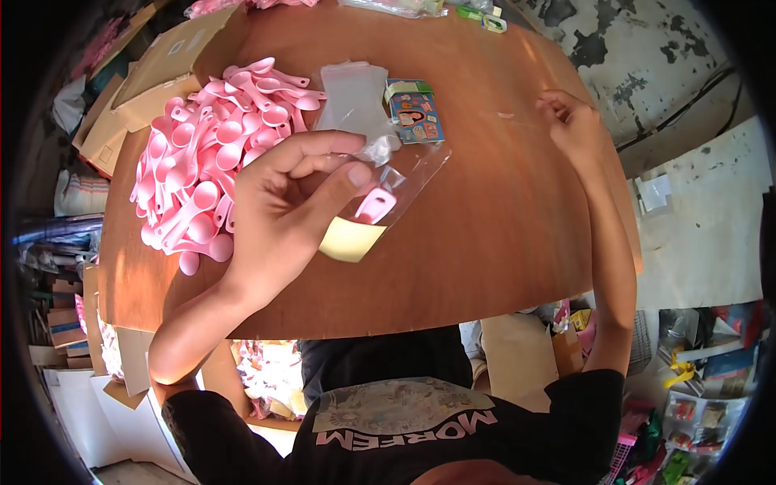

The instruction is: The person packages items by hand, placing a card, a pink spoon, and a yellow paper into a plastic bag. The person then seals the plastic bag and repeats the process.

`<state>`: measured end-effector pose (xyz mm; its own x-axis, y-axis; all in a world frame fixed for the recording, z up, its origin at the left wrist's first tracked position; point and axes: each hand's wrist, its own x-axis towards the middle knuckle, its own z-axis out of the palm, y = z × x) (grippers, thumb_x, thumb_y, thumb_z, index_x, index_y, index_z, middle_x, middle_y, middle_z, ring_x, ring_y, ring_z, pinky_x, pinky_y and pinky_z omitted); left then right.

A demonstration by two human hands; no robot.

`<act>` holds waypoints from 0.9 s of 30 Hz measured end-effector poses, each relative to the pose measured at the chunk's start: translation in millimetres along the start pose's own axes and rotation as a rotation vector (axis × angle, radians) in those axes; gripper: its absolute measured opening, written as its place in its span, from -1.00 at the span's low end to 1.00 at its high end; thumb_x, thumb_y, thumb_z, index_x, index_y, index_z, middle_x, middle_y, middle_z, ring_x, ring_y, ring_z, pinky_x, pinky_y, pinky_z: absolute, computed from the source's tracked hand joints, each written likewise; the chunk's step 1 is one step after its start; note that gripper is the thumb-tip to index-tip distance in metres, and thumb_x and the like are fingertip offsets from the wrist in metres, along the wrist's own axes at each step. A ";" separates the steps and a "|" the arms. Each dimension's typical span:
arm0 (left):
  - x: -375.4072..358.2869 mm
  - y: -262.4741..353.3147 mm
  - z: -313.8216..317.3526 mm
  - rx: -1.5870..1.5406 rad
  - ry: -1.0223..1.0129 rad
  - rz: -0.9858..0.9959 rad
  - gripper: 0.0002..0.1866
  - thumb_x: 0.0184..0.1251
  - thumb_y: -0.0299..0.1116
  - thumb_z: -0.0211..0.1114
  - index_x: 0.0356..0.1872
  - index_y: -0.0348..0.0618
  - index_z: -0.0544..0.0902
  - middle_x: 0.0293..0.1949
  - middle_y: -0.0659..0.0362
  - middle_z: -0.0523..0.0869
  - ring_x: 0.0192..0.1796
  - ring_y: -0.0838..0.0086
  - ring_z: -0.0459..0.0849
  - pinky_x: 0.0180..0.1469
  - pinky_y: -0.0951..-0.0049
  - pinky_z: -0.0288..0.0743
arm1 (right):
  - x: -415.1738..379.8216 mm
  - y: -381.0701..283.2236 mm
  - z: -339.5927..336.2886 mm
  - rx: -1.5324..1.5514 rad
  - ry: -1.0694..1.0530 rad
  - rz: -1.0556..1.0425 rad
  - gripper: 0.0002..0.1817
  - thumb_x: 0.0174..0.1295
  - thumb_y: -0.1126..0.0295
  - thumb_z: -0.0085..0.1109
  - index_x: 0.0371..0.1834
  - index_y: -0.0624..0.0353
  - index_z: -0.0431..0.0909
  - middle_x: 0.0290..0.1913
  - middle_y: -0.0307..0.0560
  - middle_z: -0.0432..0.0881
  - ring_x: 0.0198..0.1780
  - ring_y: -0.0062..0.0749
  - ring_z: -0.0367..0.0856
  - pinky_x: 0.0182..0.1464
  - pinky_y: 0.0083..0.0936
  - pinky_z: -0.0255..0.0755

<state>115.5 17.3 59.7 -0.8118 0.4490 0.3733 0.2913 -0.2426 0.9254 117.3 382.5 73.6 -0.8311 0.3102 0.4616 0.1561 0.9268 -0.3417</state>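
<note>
My left hand pinches the top of a clear plastic bag over the table. Inside the bag show the pink handle end of a spoon and a pale yellow card. My right hand is raised over the right part of the table, away from the bag, its fingers curled; whether they hold anything small is not clear. Left of my left hand lies a heap of pink spoons. Beyond the held bag are a stack of clear bags and a blue printed pack with a green strip.
The brown table has a curved edge near my body. A cardboard box stands at the back left. Plastic packs and a green item lie at the far edge. An open box is below the table.
</note>
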 end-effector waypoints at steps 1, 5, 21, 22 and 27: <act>2.6 -1.8 2.6 -0.053 0.022 -0.023 -0.82 0.30 -0.54 0.27 -0.12 -0.39 0.59 -0.26 0.10 0.73 -0.23 0.59 0.69 -0.13 0.60 0.60 | -6.8 -15.5 -0.9 0.230 -0.148 -0.058 -0.71 0.11 0.29 0.32 -0.11 0.14 0.68 -0.33 -0.14 0.72 -0.31 -0.46 0.64 -0.22 -0.58 0.49; 11.8 -10.1 7.3 -0.177 0.036 -0.059 -0.87 0.29 -0.51 0.29 -0.19 -0.34 0.60 -0.29 0.13 0.72 -0.27 0.60 0.70 -0.16 0.62 0.63 | -53.0 -106.9 -18.6 0.780 -0.556 -0.400 -0.56 0.18 0.34 0.32 0.11 0.24 0.52 -0.05 -0.11 0.64 -0.05 -0.56 0.55 -0.06 -0.58 0.46; -6.2 -19.6 -5.8 0.196 -0.022 0.135 -0.19 -0.05 -0.43 0.57 0.26 -0.21 0.30 0.08 0.09 0.52 0.18 0.39 0.49 0.24 0.33 0.39 | -49.2 -174.9 0.4 0.950 -0.271 -0.547 -0.87 0.17 0.44 0.28 -0.36 0.33 0.66 -0.44 -0.19 0.67 -0.41 -0.68 0.55 -0.34 -0.66 0.43; -7.1 -21.5 -3.2 0.262 -0.027 0.117 -0.23 -0.02 -0.45 0.55 0.24 -0.22 0.33 0.05 0.09 0.56 0.14 0.41 0.53 0.21 0.34 0.42 | -52.7 -178.6 -0.3 0.988 -0.323 -0.481 -0.86 0.17 0.44 0.28 -0.36 0.32 0.66 -0.45 -0.21 0.66 -0.42 -0.69 0.53 -0.34 -0.67 0.42; -10.4 -25.5 2.8 0.056 -0.030 0.021 -0.49 0.14 -0.58 0.39 0.12 -0.24 0.41 -0.15 0.12 0.69 -0.08 0.53 0.66 -0.04 0.52 0.57 | -57.3 -173.4 -4.1 1.078 -0.505 -0.318 -0.82 0.19 0.41 0.28 -0.24 0.32 0.64 -0.40 -0.27 0.63 -0.37 -0.72 0.54 -0.31 -0.71 0.41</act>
<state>117.9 21.2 32.4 -0.7901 0.4696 0.3940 0.3370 -0.2041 0.9191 140.0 204.9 109.8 -0.9020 -0.2362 0.3614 -0.4123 0.2230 -0.8833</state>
